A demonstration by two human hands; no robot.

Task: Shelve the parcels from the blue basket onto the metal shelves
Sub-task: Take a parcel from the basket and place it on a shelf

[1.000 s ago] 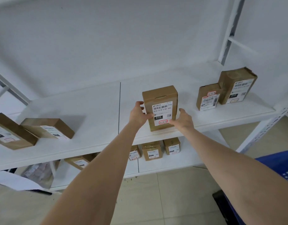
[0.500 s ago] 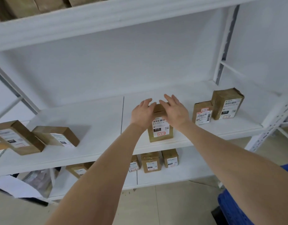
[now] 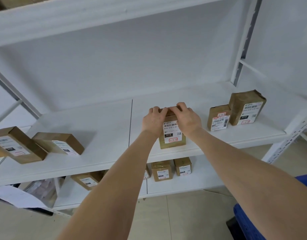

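Parcel (image 3: 172, 143) stands upright near front edge of middle shelf (image 3: 97, 129), long axis vertical. Left grip (image 3: 153, 121) and right grip (image 3: 188, 118) both curl over its top edge, equally near; body straight below them.

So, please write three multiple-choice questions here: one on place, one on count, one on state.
1. Where does the held parcel stand? A. floor B. middle shelf C. basket
2. How many parcels stand right of it there? A. one B. two C. four
3. What do the left hand and right hand do? A. both grip its top B. one touches it C. both hang free
Answers: 1 B, its base rests on the shelf; 2 B, a short parcel beside a taller parcel; 3 A, both curl fingers over its top edge.
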